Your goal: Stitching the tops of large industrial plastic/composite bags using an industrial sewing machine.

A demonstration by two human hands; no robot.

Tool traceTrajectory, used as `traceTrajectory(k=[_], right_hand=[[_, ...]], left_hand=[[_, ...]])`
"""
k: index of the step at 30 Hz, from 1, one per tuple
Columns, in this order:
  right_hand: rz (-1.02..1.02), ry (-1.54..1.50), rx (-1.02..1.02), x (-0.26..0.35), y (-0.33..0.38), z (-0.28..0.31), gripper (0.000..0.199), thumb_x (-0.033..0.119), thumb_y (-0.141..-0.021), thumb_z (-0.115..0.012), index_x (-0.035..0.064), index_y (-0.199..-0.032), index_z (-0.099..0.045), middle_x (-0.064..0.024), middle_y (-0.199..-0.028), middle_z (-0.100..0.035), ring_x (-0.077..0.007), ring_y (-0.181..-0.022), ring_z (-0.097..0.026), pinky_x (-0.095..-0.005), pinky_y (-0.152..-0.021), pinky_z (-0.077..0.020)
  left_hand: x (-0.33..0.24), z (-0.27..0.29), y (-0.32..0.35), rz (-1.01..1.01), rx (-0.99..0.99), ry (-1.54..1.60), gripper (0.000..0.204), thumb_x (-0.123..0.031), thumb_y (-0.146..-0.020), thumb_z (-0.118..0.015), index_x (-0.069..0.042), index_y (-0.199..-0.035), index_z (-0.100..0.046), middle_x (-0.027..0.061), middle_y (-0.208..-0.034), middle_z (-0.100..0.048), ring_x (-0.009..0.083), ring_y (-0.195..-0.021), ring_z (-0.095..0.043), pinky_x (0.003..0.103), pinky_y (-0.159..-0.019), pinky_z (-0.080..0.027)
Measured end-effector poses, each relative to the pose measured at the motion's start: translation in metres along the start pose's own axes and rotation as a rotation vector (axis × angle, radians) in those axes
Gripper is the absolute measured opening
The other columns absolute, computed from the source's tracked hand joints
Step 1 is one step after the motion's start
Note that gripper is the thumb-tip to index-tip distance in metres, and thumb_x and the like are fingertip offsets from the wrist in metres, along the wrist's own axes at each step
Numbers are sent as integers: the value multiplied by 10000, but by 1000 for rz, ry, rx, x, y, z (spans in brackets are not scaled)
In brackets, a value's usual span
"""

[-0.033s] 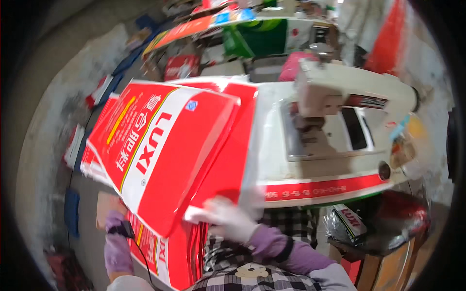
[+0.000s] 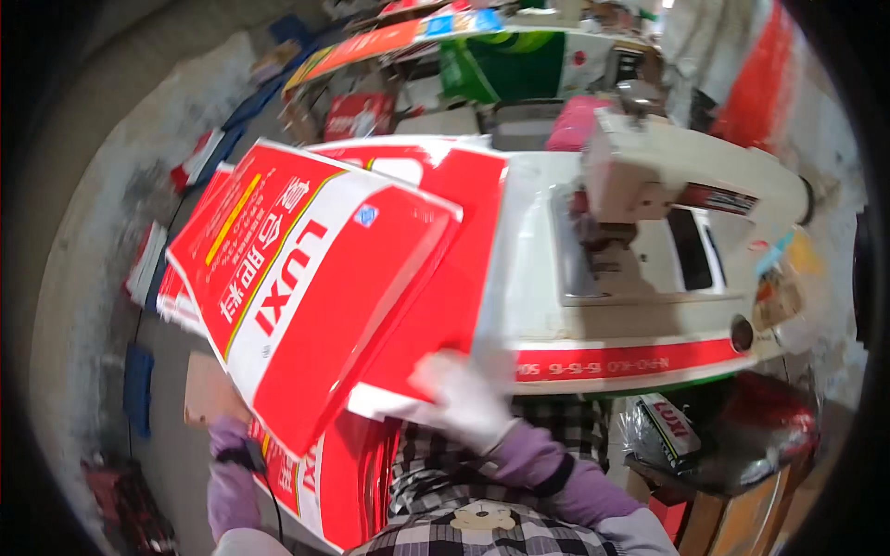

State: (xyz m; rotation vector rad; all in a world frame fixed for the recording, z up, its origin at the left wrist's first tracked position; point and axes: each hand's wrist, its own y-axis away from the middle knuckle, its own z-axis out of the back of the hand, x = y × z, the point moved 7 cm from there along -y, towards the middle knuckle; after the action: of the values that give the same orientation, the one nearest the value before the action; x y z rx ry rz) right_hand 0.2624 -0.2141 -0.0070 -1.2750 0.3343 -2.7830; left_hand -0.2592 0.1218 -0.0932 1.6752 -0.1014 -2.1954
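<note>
Flat red and white printed sacks lie in an uneven pile, and the top sack [image 2: 371, 269] slants across it. My right hand [image 2: 468, 398], in a white glove, rests on the near edge of the red sack beneath [image 2: 464, 269], fingers stretched over it and slightly blurred. A pale strip along that sack's edge shows beside the glove. My left hand [image 2: 221, 398] is at the lower left side of the top sack; its fingers are mostly hidden. Below, more folded red sacks [image 2: 348, 482] stand by my checked apron [image 2: 436, 473].
A white sewing machine [image 2: 649, 176] stands on the right on its pale bed [image 2: 630, 324] with a red-printed front strip. At the lower right, a clear plastic bag [image 2: 732, 426] sits above a wooden box [image 2: 742, 510]. A green sheet [image 2: 505, 69] hangs at the back.
My right hand has moved up slightly and farther onto the sack. My left hand has shifted a little up beside the sack's edge. The whole view has shifted slightly.
</note>
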Motion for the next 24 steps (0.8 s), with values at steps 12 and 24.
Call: traceTrajectory(k=[12,24], right_hand=[[95,305,141,8,-157,-42,235,70,-801,-520,80,-1030,-574,-128,-664,-624,-324,-584,-624,-448,-558,-490],[-512,96,462,-198,-17,-317,266,167,-912,-482,-5,-1042,-637,-183,-895,-679,-310,-825,-639,-418,-728,-498]], left_hand=[[243,191,262,61,-370,-380,238,-256,-880,-659,-20,-854,-668,38,-787,-661,149,-737,-602,321,-653,-476],[477,210,436,754,-529,-234,362,-250,-851,-641,-50,-1151,-610,135,-1052,-654,288,-953,-623,405,-824,-502]])
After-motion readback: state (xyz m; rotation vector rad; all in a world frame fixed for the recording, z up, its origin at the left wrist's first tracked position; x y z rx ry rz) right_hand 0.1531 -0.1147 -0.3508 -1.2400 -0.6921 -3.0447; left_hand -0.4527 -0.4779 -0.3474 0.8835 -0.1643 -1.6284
